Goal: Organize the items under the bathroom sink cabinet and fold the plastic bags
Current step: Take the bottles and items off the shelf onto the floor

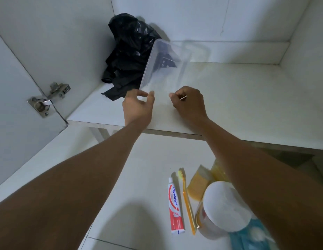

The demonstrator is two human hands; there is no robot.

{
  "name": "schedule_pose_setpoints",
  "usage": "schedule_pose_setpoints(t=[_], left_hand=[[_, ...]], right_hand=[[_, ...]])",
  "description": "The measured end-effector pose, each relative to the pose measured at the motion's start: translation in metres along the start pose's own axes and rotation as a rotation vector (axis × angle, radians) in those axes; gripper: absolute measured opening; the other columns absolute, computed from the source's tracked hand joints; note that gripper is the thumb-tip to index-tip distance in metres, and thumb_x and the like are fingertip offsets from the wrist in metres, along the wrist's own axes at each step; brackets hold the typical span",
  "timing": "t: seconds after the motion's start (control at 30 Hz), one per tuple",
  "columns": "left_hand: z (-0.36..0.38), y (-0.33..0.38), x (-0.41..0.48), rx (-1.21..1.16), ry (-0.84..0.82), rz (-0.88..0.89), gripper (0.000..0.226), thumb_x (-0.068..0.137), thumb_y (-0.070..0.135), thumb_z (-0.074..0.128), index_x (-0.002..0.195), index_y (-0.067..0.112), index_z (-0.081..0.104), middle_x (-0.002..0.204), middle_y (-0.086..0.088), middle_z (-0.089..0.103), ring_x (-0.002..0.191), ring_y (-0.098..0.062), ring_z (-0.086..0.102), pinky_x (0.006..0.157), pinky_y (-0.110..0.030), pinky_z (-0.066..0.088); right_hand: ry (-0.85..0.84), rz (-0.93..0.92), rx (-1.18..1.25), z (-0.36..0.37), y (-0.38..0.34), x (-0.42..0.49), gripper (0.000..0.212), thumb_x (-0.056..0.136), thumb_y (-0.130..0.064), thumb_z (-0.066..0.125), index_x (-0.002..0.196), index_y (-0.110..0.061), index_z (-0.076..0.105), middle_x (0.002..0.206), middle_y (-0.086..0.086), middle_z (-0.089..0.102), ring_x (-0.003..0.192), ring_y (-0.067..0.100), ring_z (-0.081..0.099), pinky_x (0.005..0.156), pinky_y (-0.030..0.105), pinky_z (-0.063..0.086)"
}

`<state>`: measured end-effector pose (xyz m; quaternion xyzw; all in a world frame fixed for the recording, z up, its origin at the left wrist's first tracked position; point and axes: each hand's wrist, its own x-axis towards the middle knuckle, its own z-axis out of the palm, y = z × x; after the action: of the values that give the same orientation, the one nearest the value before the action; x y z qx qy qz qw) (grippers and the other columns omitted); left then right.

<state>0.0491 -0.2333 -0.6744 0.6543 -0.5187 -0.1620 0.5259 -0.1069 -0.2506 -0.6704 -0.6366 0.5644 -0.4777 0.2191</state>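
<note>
One clear box [166, 69] is tilted over the cabinet shelf [238, 98], blurry, right in front of one heap of black bags [128, 56] in the back left corner. I cannot count the bags. On the floor [130, 177] lie one toothpaste [175, 204], one toothbrush [187, 201] and one jar [222, 210], partly hidden by the right arm. The left hand [137, 107] grip is half closed, pinching the box's near corner. The right hand [189, 103] grip is tight on one thin stick [183, 97]
</note>
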Motion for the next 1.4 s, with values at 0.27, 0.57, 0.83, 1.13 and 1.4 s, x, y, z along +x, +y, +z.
schedule_pose_setpoints(t=[0.27, 0.57, 0.83, 1.13, 1.4], left_hand=[[-0.043, 0.002, -0.103, -0.392, 0.126, -0.106, 0.051, 0.088, 0.018, 0.076, 0.122, 0.026, 0.038, 0.108, 0.005, 0.056, 0.073, -0.014, 0.069, 0.065, -0.027, 0.058], [-0.108, -0.055, -0.182, -0.222, 0.111, -0.335, 0.039, 0.091, 0.026, 0.071, 0.119, 0.027, 0.043, 0.107, 0.006, 0.062, 0.073, -0.021, 0.07, 0.072, -0.047, 0.059], [-0.114, -0.095, -0.189, 0.015, -0.128, -0.522, 0.04, 0.088, 0.037, 0.072, 0.121, 0.03, 0.05, 0.109, 0.003, 0.066, 0.083, -0.021, 0.071, 0.076, -0.044, 0.06], [-0.088, -0.117, -0.178, 0.25, -0.339, -0.519, 0.045, 0.087, 0.033, 0.072, 0.128, 0.022, 0.057, 0.096, 0.009, 0.067, 0.093, -0.016, 0.064, 0.079, -0.042, 0.059], [-0.082, -0.126, -0.174, 0.407, -0.469, -0.551, 0.055, 0.086, 0.046, 0.07, 0.131, 0.016, 0.06, 0.113, 0.007, 0.071, 0.113, -0.016, 0.06, 0.094, -0.035, 0.051]], right_hand=[[-0.085, -0.015, 0.032, -0.03, -0.041, -0.074, 0.031, 0.083, -0.013, 0.071, 0.099, -0.019, 0.045, 0.075, -0.003, 0.064, 0.063, 0.017, 0.069, 0.065, 0.031, 0.054], [-0.368, -0.11, -0.197, 0.0, -0.066, -0.174, 0.022, 0.092, -0.018, 0.062, 0.106, -0.023, 0.046, 0.078, -0.011, 0.051, 0.071, 0.01, 0.056, 0.066, 0.029, 0.052], [-0.555, 0.345, -0.099, 0.039, -0.002, -0.209, 0.048, 0.089, -0.013, 0.064, 0.134, -0.016, 0.046, 0.113, 0.003, 0.061, 0.094, 0.018, 0.061, 0.077, 0.03, 0.055], [-0.569, 0.508, -0.146, 0.043, 0.033, -0.216, 0.066, 0.092, -0.02, 0.063, 0.148, -0.008, 0.031, 0.119, 0.006, 0.064, 0.119, 0.023, 0.055, 0.092, 0.022, 0.038], [-0.565, 0.521, -0.172, 0.039, 0.032, -0.222, 0.055, 0.093, -0.013, 0.055, 0.143, -0.012, 0.033, 0.137, 0.008, 0.039, 0.084, 0.013, 0.056, 0.076, 0.024, 0.041]])
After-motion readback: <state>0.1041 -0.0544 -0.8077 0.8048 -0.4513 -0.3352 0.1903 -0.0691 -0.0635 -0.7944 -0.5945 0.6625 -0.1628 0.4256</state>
